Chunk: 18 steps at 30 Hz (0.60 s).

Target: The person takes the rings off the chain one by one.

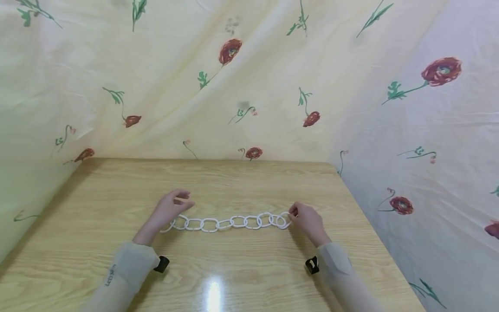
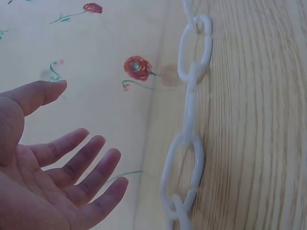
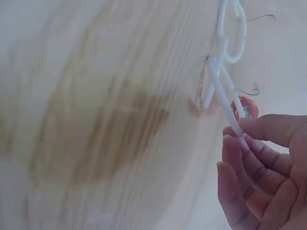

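Note:
A white plastic chain of oval links lies stretched from left to right on the wooden table. My right hand pinches the chain's right end link between thumb and fingertips, tilting it up off the wood. Over the chain's left end hovers my left hand, which hides some of the links there. In the left wrist view its fingers are spread and slightly bent, with a gap between them and the chain, and nothing is in the palm.
Light wood grain covers the tabletop. A pale cloth with red poppies hangs behind the far edge and along both sides. Small black devices are strapped at both wrists. A bright light reflection falls near the front.

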### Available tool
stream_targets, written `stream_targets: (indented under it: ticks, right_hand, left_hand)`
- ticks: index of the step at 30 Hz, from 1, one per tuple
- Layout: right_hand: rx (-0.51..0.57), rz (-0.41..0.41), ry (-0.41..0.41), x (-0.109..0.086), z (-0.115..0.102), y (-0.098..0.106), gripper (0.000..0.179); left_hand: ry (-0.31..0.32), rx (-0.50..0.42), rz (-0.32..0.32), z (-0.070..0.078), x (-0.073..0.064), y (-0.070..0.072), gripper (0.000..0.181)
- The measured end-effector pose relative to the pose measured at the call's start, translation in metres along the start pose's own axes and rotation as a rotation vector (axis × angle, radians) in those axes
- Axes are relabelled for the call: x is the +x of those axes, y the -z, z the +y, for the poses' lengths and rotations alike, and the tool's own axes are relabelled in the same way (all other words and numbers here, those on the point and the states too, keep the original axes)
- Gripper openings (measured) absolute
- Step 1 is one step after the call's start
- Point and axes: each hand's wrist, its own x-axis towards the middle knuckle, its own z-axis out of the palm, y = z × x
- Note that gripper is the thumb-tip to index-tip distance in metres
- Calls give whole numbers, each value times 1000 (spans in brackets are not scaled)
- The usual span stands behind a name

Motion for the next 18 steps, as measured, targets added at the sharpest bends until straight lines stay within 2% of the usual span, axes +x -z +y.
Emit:
stream_targets:
  ticks: [7,18]
  right_hand:
    - [-62,49,69,-9,-12,2,9]
    - [-129,171,179,-19,-35,12,7]
  left_hand:
    - [8,-23,-13,8,2,-9,54]
    - [-38,-57,-46,18,6,-30,51]
